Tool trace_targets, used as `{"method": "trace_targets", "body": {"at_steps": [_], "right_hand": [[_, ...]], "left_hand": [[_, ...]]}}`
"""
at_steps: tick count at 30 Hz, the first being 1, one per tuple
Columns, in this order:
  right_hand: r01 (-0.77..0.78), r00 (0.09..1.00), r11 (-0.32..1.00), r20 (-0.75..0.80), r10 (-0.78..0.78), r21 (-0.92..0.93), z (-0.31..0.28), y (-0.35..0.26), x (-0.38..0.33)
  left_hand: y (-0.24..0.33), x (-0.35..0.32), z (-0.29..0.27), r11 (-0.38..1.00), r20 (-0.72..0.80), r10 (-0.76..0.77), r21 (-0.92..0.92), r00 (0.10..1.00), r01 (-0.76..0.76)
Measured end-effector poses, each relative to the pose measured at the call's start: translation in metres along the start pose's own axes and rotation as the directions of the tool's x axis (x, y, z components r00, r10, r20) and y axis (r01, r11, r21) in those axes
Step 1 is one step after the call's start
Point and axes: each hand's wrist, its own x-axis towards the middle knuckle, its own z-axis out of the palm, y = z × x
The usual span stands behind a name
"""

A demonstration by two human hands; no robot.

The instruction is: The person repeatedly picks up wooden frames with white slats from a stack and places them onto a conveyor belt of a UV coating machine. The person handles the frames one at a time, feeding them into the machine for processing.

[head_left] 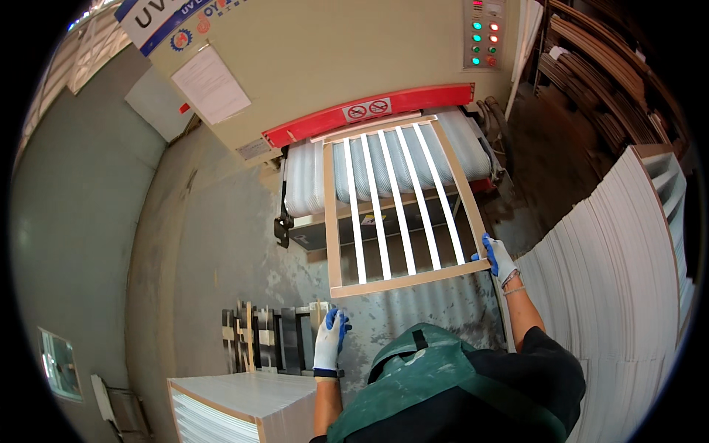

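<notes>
A slatted panel (402,280), a light wood frame with several white slats, lies tilted with its far end on the rollers (310,177) of a beige machine (332,66). My right hand (499,257), in a white and blue glove, grips the panel's near right corner. My left hand (330,341), gloved the same way, hangs lower left, apart from the panel, fingers curled near a small wooden piece (319,308); whether it grips that piece is unclear. A green apron (436,384) covers my front.
A red guard bar (369,112) spans the machine's mouth, with a lit button panel (484,33) above right. Stacks of white boards stand at the right (628,280) and lower left (236,406). A dark pallet (269,340) lies on the grey floor. Curved wood pieces (605,66) pile at the back right.
</notes>
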Motion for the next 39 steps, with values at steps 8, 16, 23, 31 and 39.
{"method": "trace_targets", "body": {"at_steps": [8, 16, 23, 31, 39], "right_hand": [[-0.116, 0.993, 0.991, 0.022, 0.115, 0.060, 0.011, -0.021, 0.027], [-0.249, 0.958, 0.948, 0.196, 0.210, 0.199, -0.022, -0.018, 0.082], [-0.224, 0.908, 0.876, 0.417, 0.029, 0.427, -0.051, 0.005, 0.064], [-0.652, 0.573, 0.735, 0.513, 0.640, -0.189, 0.135, 0.225, -0.048], [-0.064, 0.204, 0.632, 0.610, 0.766, -0.772, 0.467, 0.349, -0.384]], "left_hand": [[-0.022, -0.030, -0.017, 0.999, -0.111, -0.007, 0.046, 0.994, 0.013], [-0.038, -0.120, -0.070, 0.799, -0.345, 0.306, 0.600, 0.887, -0.043], [-0.052, -0.277, -0.148, 0.953, -0.770, 0.082, 0.247, 0.633, 0.177], [-0.166, -0.477, -0.282, 0.587, -0.941, 0.339, 0.205, -0.007, 0.783], [-0.321, -0.625, -0.366, 0.656, -0.951, -0.157, -0.301, -0.265, 0.692]]}}
